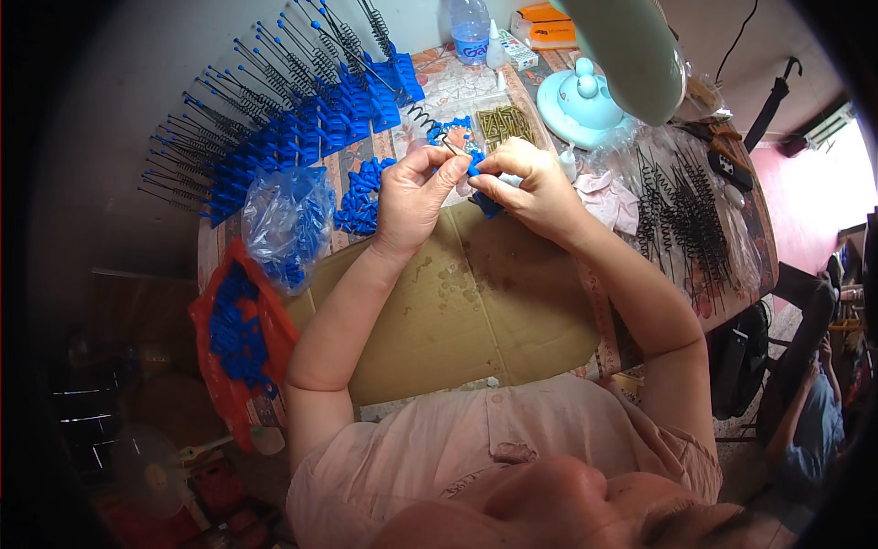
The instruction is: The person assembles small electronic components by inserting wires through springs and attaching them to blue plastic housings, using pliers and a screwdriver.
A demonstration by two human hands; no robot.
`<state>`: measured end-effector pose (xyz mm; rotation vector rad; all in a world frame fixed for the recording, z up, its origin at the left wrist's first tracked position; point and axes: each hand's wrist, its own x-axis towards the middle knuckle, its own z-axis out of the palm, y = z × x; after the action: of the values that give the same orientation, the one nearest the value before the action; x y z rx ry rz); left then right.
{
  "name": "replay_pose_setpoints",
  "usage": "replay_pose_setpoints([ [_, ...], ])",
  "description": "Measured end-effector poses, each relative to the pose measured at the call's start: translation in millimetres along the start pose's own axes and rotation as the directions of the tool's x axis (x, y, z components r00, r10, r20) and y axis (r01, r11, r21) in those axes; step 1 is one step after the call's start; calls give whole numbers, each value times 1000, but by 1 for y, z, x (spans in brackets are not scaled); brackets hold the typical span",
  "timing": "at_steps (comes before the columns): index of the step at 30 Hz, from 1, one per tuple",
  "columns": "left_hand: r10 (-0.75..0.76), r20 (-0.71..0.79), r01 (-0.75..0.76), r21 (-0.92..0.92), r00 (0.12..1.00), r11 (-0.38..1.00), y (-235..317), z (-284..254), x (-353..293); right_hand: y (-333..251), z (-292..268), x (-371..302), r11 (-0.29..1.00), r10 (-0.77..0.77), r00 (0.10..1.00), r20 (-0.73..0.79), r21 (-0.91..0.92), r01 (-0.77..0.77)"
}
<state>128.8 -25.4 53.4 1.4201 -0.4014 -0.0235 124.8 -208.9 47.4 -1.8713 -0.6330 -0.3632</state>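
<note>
My left hand pinches a black coiled wire between thumb and forefinger, its coil pointing up and away to the left. Thumb and fingers of my right hand close on a small blue plastic piece at the wire's near end. Whether the wire sits inside the piece I cannot tell. Just below my right fingers lies another dark blue part, partly hidden. A pile of small blue pieces is left of my left hand. Brass-coloured pins lie beyond my hands.
Blue bases bearing upright coiled wires stand along the wall. Nearer are a clear bag and a red bag of blue parts. Cardboard covers the front. A lamp overhangs the right, beside loose coiled wires. Another person sits far right.
</note>
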Motion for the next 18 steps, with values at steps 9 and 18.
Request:
replay_pose_setpoints([
  [9, 22, 22, -22, 7, 1000, 1000, -3, -2, -2, -3, 0, 2, 997, -70, 998, -3, -30, 70],
  [18, 111, 25, -111, 18, 994, 994, 0, 1, -10, -6, 1, 4, 924, -322, 945, -59, -238, 300],
])
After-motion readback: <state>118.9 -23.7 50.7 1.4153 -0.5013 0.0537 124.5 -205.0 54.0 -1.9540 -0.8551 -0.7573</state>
